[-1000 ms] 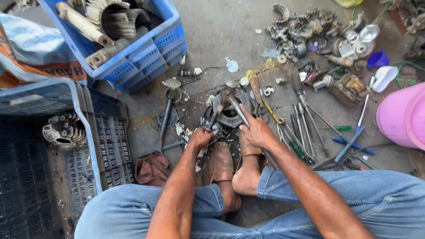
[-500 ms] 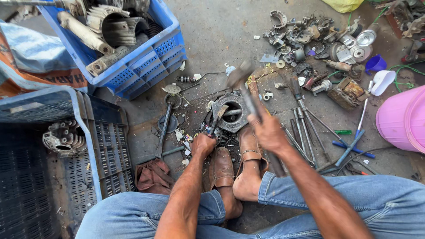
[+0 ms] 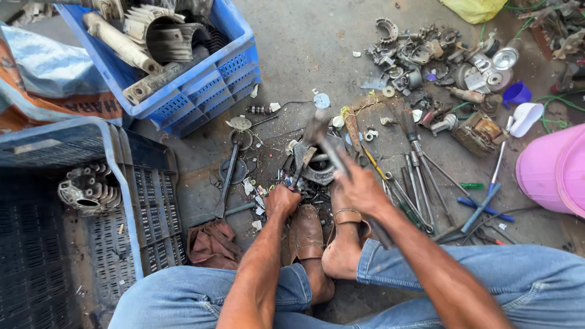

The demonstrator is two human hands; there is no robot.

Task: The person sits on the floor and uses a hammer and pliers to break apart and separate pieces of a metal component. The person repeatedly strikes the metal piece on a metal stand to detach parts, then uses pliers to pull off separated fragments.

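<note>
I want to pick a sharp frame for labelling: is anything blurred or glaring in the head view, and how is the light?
Head view: even, soft daylight with only faint shadows and no strong glare. The hammer in the right hand is smeared by motion blur, while the left hand, the round metal housing and the blue crate stay sharp. The frame edges bow slightly from the wide lens.

Even, soft daylight fills the scene, bright without harsh shadows. Glare whitens the pink tub (image 3: 557,167) at three o'clock. Motion blur smears the hammer (image 3: 326,143) near centre. Wide-lens bending curves the blue crates (image 3: 131,158) toward nine o'clock.
</note>
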